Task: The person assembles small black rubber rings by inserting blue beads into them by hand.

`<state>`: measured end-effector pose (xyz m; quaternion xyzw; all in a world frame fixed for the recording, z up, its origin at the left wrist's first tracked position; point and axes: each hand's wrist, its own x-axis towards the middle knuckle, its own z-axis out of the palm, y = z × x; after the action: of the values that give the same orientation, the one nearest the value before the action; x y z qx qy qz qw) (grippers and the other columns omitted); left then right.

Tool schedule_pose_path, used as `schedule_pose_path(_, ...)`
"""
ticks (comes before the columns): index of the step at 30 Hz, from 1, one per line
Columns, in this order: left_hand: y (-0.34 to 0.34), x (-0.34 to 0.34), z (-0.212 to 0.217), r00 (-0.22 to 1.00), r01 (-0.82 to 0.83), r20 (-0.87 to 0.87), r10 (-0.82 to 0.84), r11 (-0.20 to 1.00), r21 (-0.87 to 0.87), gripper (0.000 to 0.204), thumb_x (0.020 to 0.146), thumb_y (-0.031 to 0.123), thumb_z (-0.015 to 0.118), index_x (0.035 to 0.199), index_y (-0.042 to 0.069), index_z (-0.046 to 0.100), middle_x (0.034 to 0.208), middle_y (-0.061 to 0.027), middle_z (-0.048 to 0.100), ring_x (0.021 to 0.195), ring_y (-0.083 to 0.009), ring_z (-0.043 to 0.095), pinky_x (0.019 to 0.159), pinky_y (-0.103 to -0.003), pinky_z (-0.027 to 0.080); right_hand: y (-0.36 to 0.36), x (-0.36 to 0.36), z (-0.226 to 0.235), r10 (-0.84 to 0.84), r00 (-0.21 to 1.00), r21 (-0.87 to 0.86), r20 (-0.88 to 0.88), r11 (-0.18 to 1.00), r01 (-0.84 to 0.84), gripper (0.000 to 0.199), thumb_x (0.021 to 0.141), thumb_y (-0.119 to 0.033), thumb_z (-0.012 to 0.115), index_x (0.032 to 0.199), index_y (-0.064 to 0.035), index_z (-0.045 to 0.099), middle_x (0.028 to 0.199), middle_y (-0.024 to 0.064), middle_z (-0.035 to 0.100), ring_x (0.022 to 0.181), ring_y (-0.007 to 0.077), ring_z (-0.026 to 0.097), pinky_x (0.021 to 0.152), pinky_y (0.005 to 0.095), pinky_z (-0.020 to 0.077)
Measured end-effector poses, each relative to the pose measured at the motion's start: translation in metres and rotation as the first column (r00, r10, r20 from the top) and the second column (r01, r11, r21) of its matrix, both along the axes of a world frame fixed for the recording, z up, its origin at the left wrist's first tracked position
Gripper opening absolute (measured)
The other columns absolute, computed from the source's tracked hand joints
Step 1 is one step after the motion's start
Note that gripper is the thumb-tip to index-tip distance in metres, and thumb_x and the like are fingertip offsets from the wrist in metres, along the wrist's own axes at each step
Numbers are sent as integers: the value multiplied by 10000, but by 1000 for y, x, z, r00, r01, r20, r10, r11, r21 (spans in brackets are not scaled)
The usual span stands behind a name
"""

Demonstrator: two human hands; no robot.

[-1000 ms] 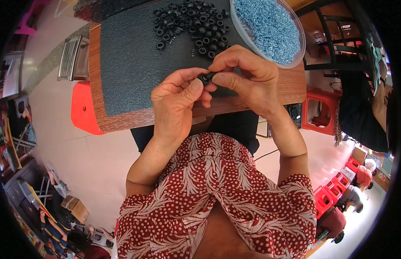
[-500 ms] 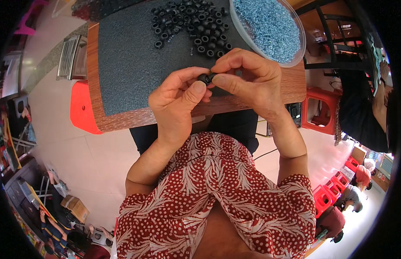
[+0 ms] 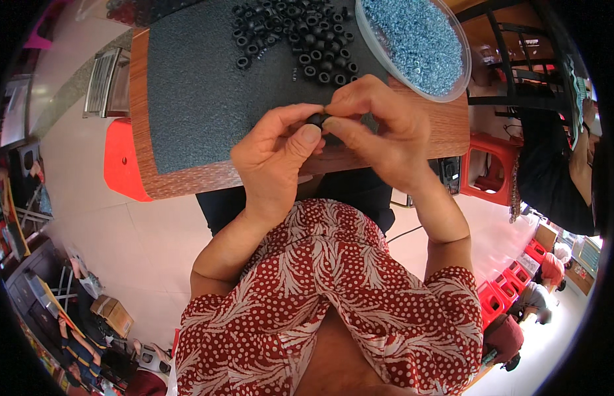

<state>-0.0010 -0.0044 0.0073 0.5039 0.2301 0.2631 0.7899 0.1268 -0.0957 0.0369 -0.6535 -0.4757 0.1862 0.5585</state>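
My left hand point(image 3: 278, 153) pinches a small black rounded part point(image 3: 316, 119) between thumb and forefinger, above the table's near edge. My right hand point(image 3: 384, 125) is closed in a pinch against the right side of that part. What its fingertips hold is hidden. Beyond the hands lies a heap of similar small black parts point(image 3: 323, 47), several showing a round hole. Beside the heap, at the right, a round clear plastic tub point(image 3: 445, 98) holds many tiny pale-blue translucent pieces point(image 3: 419, 46).
A dark grey mat point(image 3: 195, 99) covers much of the wood-edged table point(image 3: 426, 129). Red stools point(image 3: 125, 162) stand by its left and right sides. At the far right is a person in dark clothing point(image 3: 551, 165); more people sit at the lower right. A cardboard box point(image 3: 113, 315) rests lower left.
Both hands stay together at the black part. It has turned slightly, and the right fingertips have shifted against it. The view has moved a little.
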Motion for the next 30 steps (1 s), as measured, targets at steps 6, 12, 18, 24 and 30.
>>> schedule_pose_path(6, -2, -4, -5, 1000, -21, -13, 23, 991, 135, 216, 857, 45, 594, 1045, -60, 571, 897, -92, 615, 716, -126, 582, 672, -228, 489, -3, -8, -5, -72, 931, 115, 357, 993, 32, 188, 676, 44, 677, 844, 15, 596, 829, 132, 587, 702, 231, 553, 583, 286, 439)
schedule_pose_path(12, -9, -3, -3, 1000, -25, -2, 25, 989, 147, 213, 867, 52, 585, 1046, -62, 571, 899, -84, 613, 716, -117, 581, 673, -218, 487, -6, -15, -7, -158, 922, 168, 352, 980, 104, 210, 651, 50, 665, 846, 7, 599, 813, 135, 579, 703, 269, 543, 574, 316, 441)
schedule_pose_path(18, -9, 0, 0, 997, 15, -77, -9, 996, 86, 208, 872, 84, 591, 1060, -4, 605, 820, -14, 601, 695, -59, 566, 648, -172, 464, -2, -16, -17, -210, 910, 213, 357, 967, 139, 224, 656, 69, 646, 867, 5, 606, 816, 128, 579, 707, 263, 530, 574, 311, 437)
schedule_pose_path(24, -5, 2, -2, 994, 38, -102, -38, 999, -5, 215, 870, 86, 595, 1061, -12, 603, 778, -38, 622, 636, -64, 561, 589, -175, 467, -7, -26, -24, -280, 909, 180, 309, 956, 234, 238, 664, 80, 641, 879, -19, 622, 853, 102, 584, 762, 248, 517, 614, 309, 432)
schedule_pose_path(30, -5, 4, -1, 992, 83, -94, -87, 995, -47, 204, 873, 100, 594, 1036, -24, 606, 757, -49, 622, 606, -65, 551, 533, -179, 458, -7, -25, -28, -322, 881, 199, 346, 943, 267, 255, 661, 83, 643, 891, -28, 624, 891, 89, 586, 805, 239, 497, 633, 303, 426)
